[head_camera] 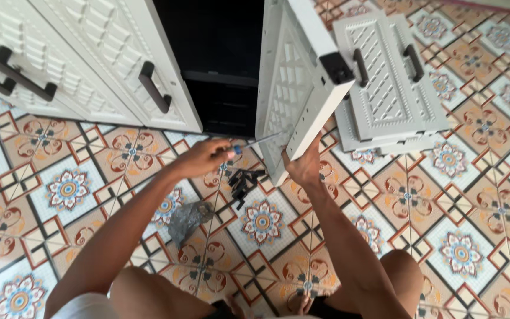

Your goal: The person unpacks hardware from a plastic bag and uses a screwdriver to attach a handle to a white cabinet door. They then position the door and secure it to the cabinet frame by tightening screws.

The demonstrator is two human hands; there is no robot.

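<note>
Two bare hands work at the lower corner of a white plastic cabinet door [293,88] that stands open over a patterned tile floor [461,236]. The left hand [205,158] is closed around the handle of a screwdriver [255,143], whose shaft points at the door's bottom inner edge; the right hand [305,165] cups that bottom corner from below, fingers curled against it. Just below the hands lies a small heap of black fittings [245,180], with a crumpled grey plastic bag [187,218] nearer the knees. By the look of it the assembly is well along: the cabinet [90,65] stands with other doors hung and dark handles on. Still to go, seemingly, are two spare white panels [388,88] stacked on the tiles to the right, and the unused fittings.
</note>
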